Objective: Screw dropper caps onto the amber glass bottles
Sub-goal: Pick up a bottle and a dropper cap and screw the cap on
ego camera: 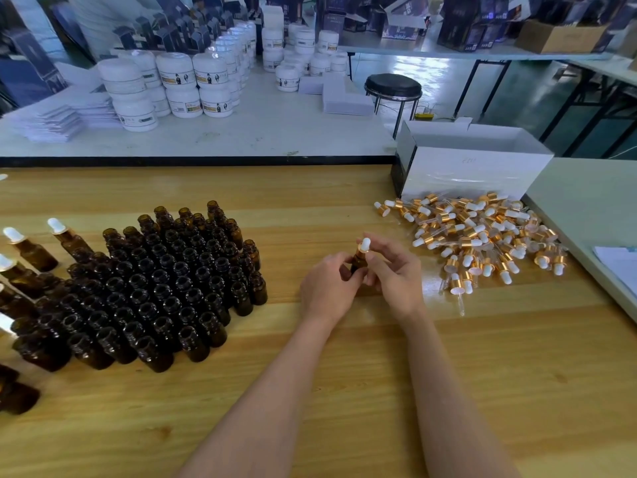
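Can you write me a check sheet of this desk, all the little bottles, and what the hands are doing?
Surface: light wooden table, striped grain.
Job's things: open amber glass bottles packed upright at left; capped amber bottles at the left edge; gold-collared white-bulb dropper caps heaped at right.
Clutter: open white cardboard box; white paper sheet at far right.
Grips: left hand holds one amber bottle; right hand pinches its dropper cap.
Cables: thin wires by a yellow block on the floor.
Surroundings: white plastic jars stacked behind; round black stool.

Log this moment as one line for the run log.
step: capping | left hand: holds amber bottle | right hand: pinches dropper cap on its neck | uncapped bottles: left of hands | loose caps: right of hands
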